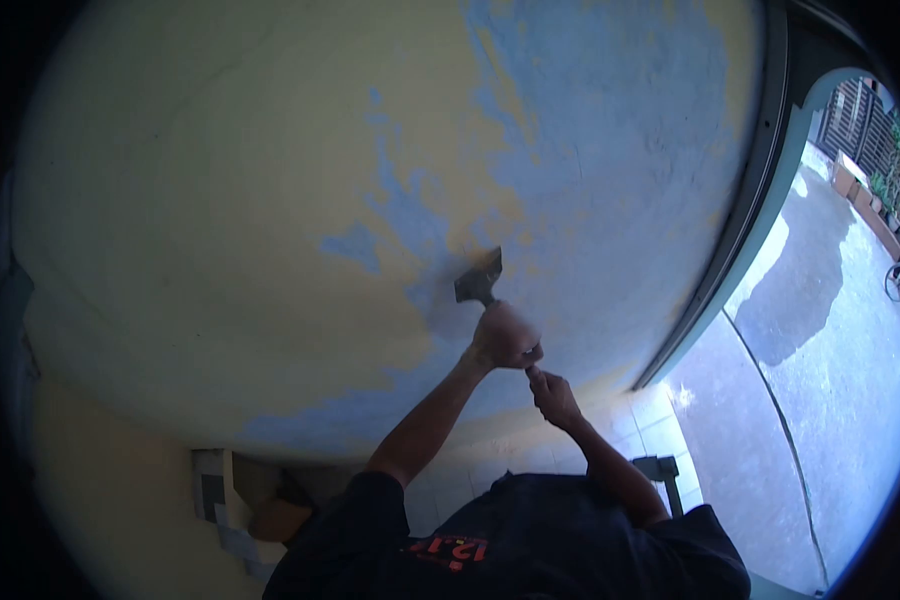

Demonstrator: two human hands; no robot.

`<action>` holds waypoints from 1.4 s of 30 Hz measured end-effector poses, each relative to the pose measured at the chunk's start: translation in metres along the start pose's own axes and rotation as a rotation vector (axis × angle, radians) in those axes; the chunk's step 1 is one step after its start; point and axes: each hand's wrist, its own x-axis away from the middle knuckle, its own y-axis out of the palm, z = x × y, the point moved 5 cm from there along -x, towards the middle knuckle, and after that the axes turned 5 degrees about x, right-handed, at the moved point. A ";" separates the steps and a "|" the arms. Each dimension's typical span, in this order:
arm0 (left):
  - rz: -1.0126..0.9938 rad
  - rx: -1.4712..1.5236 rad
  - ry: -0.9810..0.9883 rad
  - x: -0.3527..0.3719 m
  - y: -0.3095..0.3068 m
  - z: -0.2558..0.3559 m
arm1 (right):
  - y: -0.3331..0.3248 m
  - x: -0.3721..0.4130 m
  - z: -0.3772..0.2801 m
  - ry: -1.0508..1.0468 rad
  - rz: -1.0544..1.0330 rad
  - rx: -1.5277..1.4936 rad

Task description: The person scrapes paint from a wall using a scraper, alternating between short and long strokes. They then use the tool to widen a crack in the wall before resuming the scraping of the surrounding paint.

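A wide-bladed scraper rests with its dark blade against the wall. My left hand is wrapped around it just behind the blade, slightly blurred. Lower down, my right hand is closed on the end of the handle. Most of the handle is hidden by my fingers. Around the blade the wall is patchy: yellowish coating lies to the left, and a bluish-grey layer shows to the right and in ragged streaks.
A dark door or window frame borders the wall on the right. Beyond it lies a bright concrete floor with a damp patch. Pale tiles show below the wall. At the lower left stand grey-and-white objects beside a brown rounded one.
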 end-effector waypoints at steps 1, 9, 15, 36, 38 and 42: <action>-0.016 0.018 -0.020 0.005 0.003 0.004 | 0.004 0.006 0.006 0.028 -0.013 -0.004; -0.005 0.026 -0.008 0.002 -0.001 0.000 | 0.006 0.001 0.005 -0.007 0.011 -0.079; -0.003 -0.005 -0.010 0.002 0.000 -0.002 | 0.005 -0.002 0.001 -0.031 0.004 -0.051; 0.018 0.011 0.018 -0.006 -0.014 -0.002 | 0.009 -0.001 -0.002 -0.029 -0.031 -0.165; 0.013 0.034 0.017 -0.004 -0.008 -0.004 | 0.007 -0.001 -0.003 -0.012 -0.009 -0.106; -0.014 0.067 0.008 0.002 0.000 -0.007 | 0.010 -0.002 0.006 0.035 -0.011 -0.095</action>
